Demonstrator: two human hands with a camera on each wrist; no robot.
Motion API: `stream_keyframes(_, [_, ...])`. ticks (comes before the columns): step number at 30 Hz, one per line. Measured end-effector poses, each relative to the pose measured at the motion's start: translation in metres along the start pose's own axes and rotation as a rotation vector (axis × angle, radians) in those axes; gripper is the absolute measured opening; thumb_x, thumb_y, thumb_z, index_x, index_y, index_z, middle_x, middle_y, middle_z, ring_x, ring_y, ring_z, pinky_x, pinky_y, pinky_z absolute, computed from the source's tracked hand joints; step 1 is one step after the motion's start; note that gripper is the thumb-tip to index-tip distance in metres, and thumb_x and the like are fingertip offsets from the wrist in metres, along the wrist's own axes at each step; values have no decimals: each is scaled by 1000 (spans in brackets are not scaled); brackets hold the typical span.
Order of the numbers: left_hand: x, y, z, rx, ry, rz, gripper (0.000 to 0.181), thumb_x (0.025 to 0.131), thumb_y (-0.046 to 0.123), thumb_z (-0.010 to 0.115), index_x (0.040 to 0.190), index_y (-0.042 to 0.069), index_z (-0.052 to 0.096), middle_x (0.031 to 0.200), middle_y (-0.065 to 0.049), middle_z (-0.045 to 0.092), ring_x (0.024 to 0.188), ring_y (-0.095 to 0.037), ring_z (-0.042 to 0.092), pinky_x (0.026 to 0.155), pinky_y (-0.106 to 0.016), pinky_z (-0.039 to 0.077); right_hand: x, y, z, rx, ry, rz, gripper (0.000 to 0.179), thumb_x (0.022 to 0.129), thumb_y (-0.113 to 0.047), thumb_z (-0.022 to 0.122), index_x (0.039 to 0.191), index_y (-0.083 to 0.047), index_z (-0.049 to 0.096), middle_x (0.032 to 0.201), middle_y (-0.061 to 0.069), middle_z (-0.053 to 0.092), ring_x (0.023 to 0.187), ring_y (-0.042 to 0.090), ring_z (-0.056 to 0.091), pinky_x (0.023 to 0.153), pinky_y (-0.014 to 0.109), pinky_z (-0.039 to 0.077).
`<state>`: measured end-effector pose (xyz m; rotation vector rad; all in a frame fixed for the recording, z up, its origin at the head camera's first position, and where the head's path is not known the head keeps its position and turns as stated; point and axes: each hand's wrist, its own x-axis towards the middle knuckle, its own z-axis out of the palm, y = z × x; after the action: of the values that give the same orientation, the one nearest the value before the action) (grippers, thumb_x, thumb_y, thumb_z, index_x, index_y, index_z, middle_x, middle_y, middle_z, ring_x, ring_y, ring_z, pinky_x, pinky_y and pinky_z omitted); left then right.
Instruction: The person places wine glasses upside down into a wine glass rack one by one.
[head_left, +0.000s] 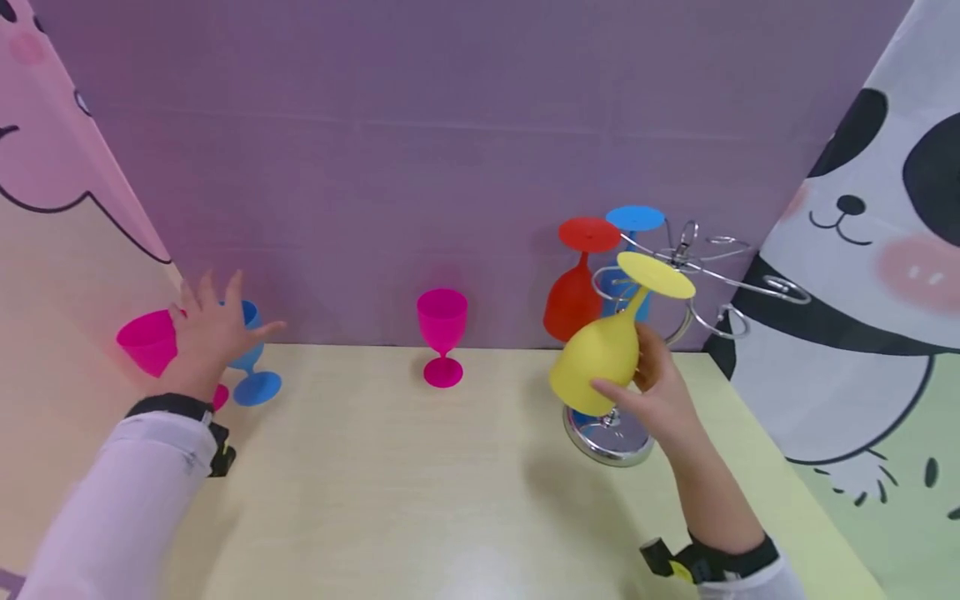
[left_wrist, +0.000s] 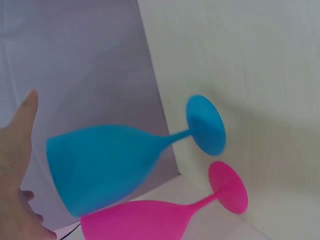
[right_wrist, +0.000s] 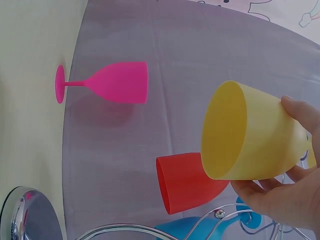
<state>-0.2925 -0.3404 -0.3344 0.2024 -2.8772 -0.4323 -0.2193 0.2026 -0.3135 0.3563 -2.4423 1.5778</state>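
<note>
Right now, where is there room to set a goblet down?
The tabletop is bare between the left blue goblet and middle pink goblet, between the latter and the rack base, and across the front centre. Crowded: left, with another pink goblet near the left hand, and right, with the red goblet, rear blue goblet, yellow goblet and right hand.

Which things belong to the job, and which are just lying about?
Likely job: yellow stemmed goblet, in right hand; silvery metal wire rack; hanging red goblet; hanging blue goblet; standing blue goblet; pink goblets.

Apparently just there: panda-printed backdrop; black wristbands.
</note>
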Motion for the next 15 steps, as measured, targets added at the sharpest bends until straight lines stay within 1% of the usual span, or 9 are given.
stream_keyframes(3, [5,-3,5,20,-37,-1,109,84,54,64,154,6,-4,150,-39,-8,137,-62,-9,105,-78,2,-2,1,-2,-5,11,12,85,85,-21,74,152,-15,21,147,7,37,132,28,40,91,15,45])
stream_keyframes(6, [9,-4,9,36,-63,-1,108,85,56,62,154,5,-3,149,-41,-6,136,-63,-6,106,-77,4,-2,1,-4,-8,16,30,86,86,-23,74,152,-15,20,148,6,36,133,28,39,99,30,47])
stream_keyframes(8, [12,-5,11,46,-68,2,107,85,56,62,154,4,-2,149,-42,-4,136,-64,-4,106,-76,4,0,0,-5,-2,21,47,86,86,-25,73,152,-16,19,149,7,35,133,29,39,104,42,45])
stream_keyframes(10, [15,-7,13,62,-70,6,106,85,56,62,153,4,0,148,-42,-2,135,-64,-1,107,-76,5,2,0,-5,12,23,69,88,86,-28,74,153,-17,18,151,7,34,134,31,38,106,52,42])
stream_keyframes(12, [16,-9,15,80,-72,12,104,86,57,61,153,3,1,148,-42,-1,134,-65,1,108,-75,7,4,0,-4,28,22,98,90,85,-30,74,153,-19,16,153,7,32,134,32,37,106,54,41])
stream_keyframes(15, [15,-12,19,93,-83,19,100,87,54,60,153,2,5,148,-42,1,133,-66,3,107,-75,7,7,1,-3,35,5,145,93,85,-32,74,154,-20,13,154,8,29,135,34,36,105,54,42])
